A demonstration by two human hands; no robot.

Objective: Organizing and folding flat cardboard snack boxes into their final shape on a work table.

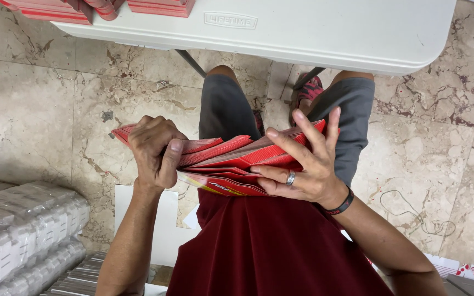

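Note:
A fanned stack of flat red cardboard sheets (pixel 231 156) is held over my lap, between both hands. My left hand (pixel 154 151) grips the stack's left end, thumb pressed on top. At the right end, my right hand (pixel 303 164) supports the stack from below and behind with fingers spread; it wears a ring, and a dark band is on the wrist. I sit in a dark red shirt and grey shorts.
A white folding table (pixel 314 33) stands ahead, with piles of red sheets (pixel 56 10) at its far left. Wrapped bundles of white packs (pixel 17 230) lie at my left on the marble floor. A white board (pixel 160 230) lies under my left arm. A loose cord (pixel 418 216) is at right.

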